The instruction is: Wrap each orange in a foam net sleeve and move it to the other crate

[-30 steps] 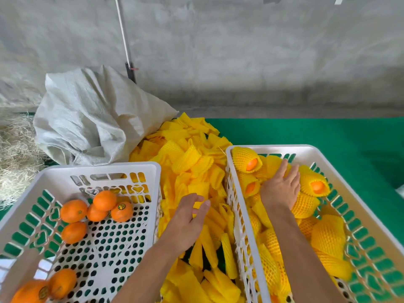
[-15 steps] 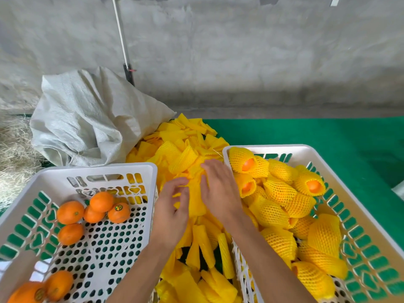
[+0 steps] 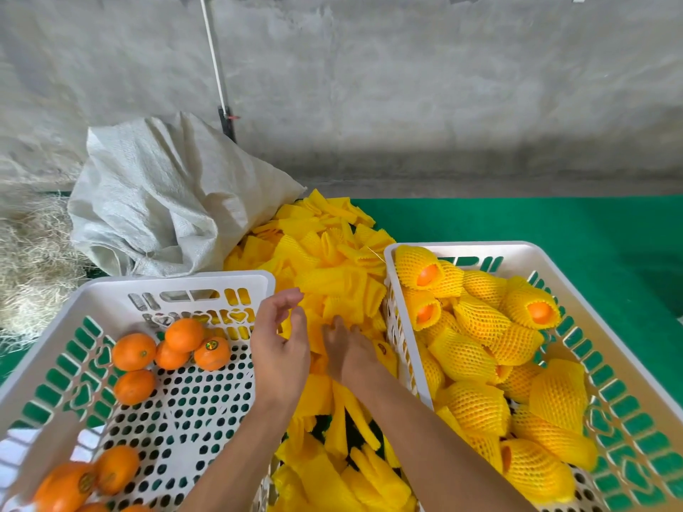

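Several bare oranges [image 3: 183, 335] lie in the white left crate [image 3: 177, 280]. The white right crate [image 3: 462, 247] holds several oranges in yellow foam net sleeves [image 3: 480, 319]. Between the crates lies a pile of empty yellow foam sleeves [image 3: 332, 253]. My left hand [image 3: 281, 349] hovers over the pile by the left crate's right wall, fingers loosely curled and holding nothing. My right hand [image 3: 347, 345] reaches down into the pile beside it. Its fingertips are buried among the sleeves, so its grip is hidden.
A crumpled white woven sack [image 3: 166, 201] lies behind the left crate, with dry straw [image 3: 29, 260] to its left. A green mat [image 3: 554, 223] covers the surface under and behind the right crate. A thin pole [image 3: 218, 68] leans on the grey wall.
My right hand left the right crate, met the left hand over the sleeve pile, then dipped into the sleeves. My left hand has lifted off the pile and drawn slightly left.
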